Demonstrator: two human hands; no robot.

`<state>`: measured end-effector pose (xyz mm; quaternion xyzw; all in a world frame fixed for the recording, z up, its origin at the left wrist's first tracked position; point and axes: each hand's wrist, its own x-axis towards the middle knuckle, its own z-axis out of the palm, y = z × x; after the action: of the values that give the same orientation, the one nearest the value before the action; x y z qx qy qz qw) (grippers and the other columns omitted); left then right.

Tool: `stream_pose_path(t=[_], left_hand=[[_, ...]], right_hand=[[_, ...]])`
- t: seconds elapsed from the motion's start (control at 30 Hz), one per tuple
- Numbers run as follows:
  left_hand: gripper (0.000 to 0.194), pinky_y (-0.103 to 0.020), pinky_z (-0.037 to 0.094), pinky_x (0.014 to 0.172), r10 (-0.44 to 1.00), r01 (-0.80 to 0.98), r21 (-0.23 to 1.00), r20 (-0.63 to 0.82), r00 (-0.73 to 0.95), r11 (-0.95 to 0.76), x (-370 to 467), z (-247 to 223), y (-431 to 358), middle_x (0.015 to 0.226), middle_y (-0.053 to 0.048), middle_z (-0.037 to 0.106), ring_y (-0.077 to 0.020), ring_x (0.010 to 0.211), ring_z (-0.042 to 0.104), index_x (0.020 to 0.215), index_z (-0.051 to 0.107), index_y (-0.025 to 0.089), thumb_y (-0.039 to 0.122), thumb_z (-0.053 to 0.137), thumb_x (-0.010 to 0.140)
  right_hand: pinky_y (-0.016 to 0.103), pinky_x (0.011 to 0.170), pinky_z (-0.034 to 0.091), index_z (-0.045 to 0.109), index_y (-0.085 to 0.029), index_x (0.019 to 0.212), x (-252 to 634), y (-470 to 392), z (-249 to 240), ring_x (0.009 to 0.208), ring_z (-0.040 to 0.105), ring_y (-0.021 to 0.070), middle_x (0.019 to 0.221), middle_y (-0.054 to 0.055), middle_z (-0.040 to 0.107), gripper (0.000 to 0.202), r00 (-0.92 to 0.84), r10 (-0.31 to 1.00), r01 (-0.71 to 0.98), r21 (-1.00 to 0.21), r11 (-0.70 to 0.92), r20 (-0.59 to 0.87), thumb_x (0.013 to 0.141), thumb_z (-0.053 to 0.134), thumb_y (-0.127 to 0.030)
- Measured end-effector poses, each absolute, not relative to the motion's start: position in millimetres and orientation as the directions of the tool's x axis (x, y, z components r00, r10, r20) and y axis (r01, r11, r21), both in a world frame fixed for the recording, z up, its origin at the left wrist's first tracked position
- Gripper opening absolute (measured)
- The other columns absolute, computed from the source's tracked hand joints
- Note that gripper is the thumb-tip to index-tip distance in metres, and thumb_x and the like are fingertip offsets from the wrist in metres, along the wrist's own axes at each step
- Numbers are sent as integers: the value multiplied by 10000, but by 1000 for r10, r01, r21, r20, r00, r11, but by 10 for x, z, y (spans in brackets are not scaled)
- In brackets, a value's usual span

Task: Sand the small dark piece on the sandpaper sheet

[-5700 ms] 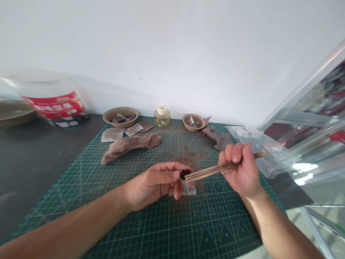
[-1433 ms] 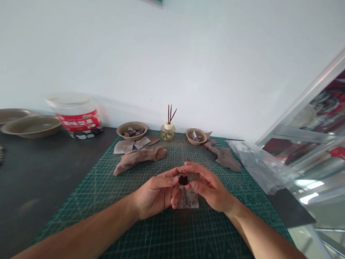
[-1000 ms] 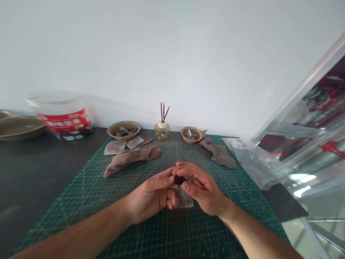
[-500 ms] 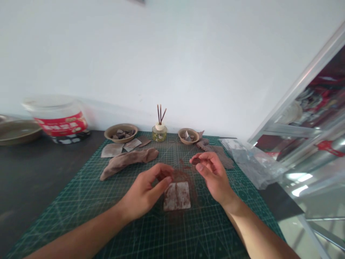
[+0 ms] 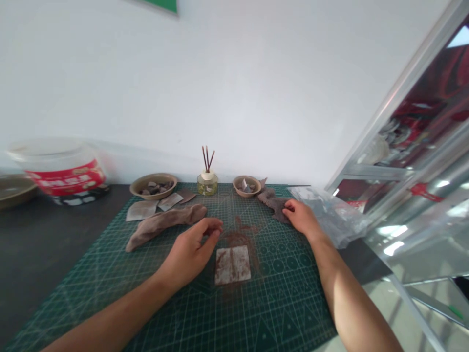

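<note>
My right hand point(image 5: 298, 215) reaches to the far right of the mat, its fingers closed on the edge of a crumpled grey-brown cloth point(image 5: 273, 203). Over the middle of the mat hovers my left hand point(image 5: 198, 244), thumb and fingers curled together; whatever they may hold is hidden. Just right of and below it lies a white square tile point(image 5: 232, 265) smeared with reddish-brown powder. Brown powder point(image 5: 238, 238) is also spread on the mat behind the tile. A long, lumpy brown cloth roll point(image 5: 164, 225) lies beyond my left hand.
On the green cutting mat point(image 5: 286, 303) stand a bowl of stone pieces point(image 5: 134, 189), a reed diffuser point(image 5: 207, 185) and a smaller bowl point(image 5: 236, 188). Sandpaper sheets point(image 5: 141, 211) lie at left. A plastic bag point(image 5: 330, 220) borders the right; a large tub point(image 5: 66, 176) stands left.
My right hand has moved away to the right, from above the tile to the grey-brown cloth; the small dark piece it held no longer shows. My left hand stays near the tile. The view shifted.
</note>
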<state>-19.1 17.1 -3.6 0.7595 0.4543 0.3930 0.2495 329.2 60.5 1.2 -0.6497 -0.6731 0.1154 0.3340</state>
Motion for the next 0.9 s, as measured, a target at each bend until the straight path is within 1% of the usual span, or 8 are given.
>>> stream_pose_path(t=[0.1,0.17,0.33,0.4,0.6,0.77,0.83,0.9], left_hand=[[289,-344,529,893,875,468,741,387,290,-482,-111,34,152,1077,-60,716,-218,992,674,1163,615,209,391,500,971],[280,-362,519,914,842,476,696,416,343,-538,-14,89,150,1101,-63,714,-227,1025,665,1168,625,216,372,507,967],[319,-460,397,1075,681,542,412,436,589,-732,326,81,285,1264,-61,688,-283,1232,573,1215,661,244,292,606,905],[316,-488,362,1097,658,566,336,406,634,-753,449,22,385,1260,-68,694,-304,1257,553,1197,679,241,321,633,894],[264,-473,391,1041,607,556,244,346,716,-795,627,-40,638,1085,-66,733,-299,1136,607,1075,715,229,377,696,857],[317,-538,312,1082,611,595,172,376,697,-785,673,36,807,1254,-126,648,-360,1273,479,1173,683,224,260,674,858],[274,-521,343,1049,616,602,168,374,694,-780,695,13,882,1241,-123,650,-348,1243,498,1137,703,233,209,625,876],[226,-468,405,985,620,598,184,353,701,-780,709,-43,955,1136,-95,690,-301,1125,575,1080,732,246,235,587,907]], right_hand=[[306,709,458,674,-207,854,3141,530,58,770,626,190,846,23,703,28,-79,971,806,-559,194,224,860,670,-235],[280,687,450,683,-212,859,3004,431,108,761,629,173,840,2,705,38,-214,962,790,-548,274,173,847,707,-239],[267,732,460,701,-229,938,2772,217,197,846,648,167,934,-7,713,126,-437,892,721,-549,422,112,829,743,-183],[278,760,464,704,-232,958,2755,196,218,881,651,174,956,0,714,117,-454,883,713,-547,439,116,855,720,-179],[289,774,449,694,-216,902,2745,231,194,880,631,180,917,15,687,55,-408,897,744,-508,434,170,888,682,-164],[306,781,437,682,-199,941,2746,297,95,879,614,186,967,40,663,53,-319,920,791,-469,392,230,904,667,-164],[307,804,437,681,-201,961,2749,326,63,905,617,187,994,43,663,80,-298,922,802,-459,383,248,909,657,-146],[294,821,441,678,-208,975,2738,345,41,928,621,179,1009,35,666,108,-304,917,800,-454,392,257,906,659,-129]])
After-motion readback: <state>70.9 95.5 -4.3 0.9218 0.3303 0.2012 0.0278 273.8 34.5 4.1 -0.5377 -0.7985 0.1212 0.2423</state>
